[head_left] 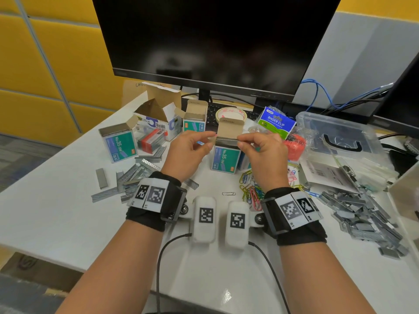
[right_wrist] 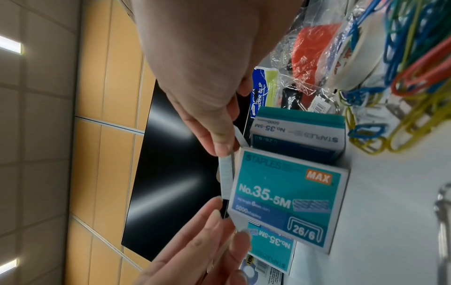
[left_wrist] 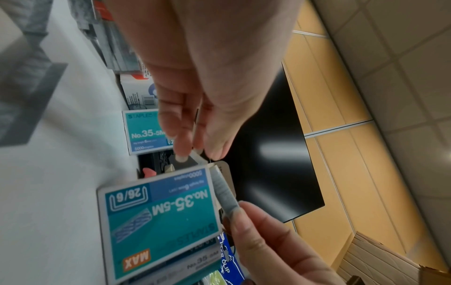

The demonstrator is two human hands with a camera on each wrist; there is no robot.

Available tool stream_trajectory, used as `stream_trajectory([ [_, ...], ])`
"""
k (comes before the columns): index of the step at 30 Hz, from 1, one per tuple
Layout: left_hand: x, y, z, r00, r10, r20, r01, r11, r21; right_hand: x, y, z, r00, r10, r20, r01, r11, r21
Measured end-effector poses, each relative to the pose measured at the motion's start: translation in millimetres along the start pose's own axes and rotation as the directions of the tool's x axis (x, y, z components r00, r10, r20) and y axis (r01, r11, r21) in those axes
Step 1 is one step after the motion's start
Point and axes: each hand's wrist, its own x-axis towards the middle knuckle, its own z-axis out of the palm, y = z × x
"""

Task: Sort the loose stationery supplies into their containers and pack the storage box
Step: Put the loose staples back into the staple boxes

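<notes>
An open teal staple box marked No.35-5M stands upright mid-table, lid flap raised behind it. A grey staple strip lies level across the box's open top. My right hand pinches the strip's right end between thumb and finger; the right wrist view shows that pinch on the strip. My left hand pinches the box's small side flap at the left edge of the opening. In the left wrist view the strip runs along the box's top edge.
More teal staple boxes stand at left and behind. Loose staple strips lie piled at left and right. Coloured paper clips, a binder clip bag, a tape roll and the clear storage box lie around.
</notes>
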Motion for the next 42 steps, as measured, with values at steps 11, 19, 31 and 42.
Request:
stream_trajectory([
  [11,-0.7,4.6,0.5,0.995,-0.07,0.072,0.065,0.995,0.078,-0.2,-2.9,-1.6,0.999,0.013,0.046,-0.013,1.0,0.011],
  [19,-4.6,10.7,0.9,0.983,-0.122,0.139,0.132,0.989,-0.068,2.7,0.8,2.3,0.999,0.038,-0.035,-0.039,0.999,-0.029],
  [31,-6.5,15.9,-0.5,0.977,-0.12,0.176,0.13,0.99,-0.049,1.8,-1.1,-0.5,0.999,-0.038,0.011,0.038,0.999,-0.008],
  [42,-8.2,13.0,0.6,0.97,-0.069,0.232,0.093,0.992,-0.091,3.2,-1.7,6.9,1.0,0.022,0.0,-0.022,1.0,0.021],
])
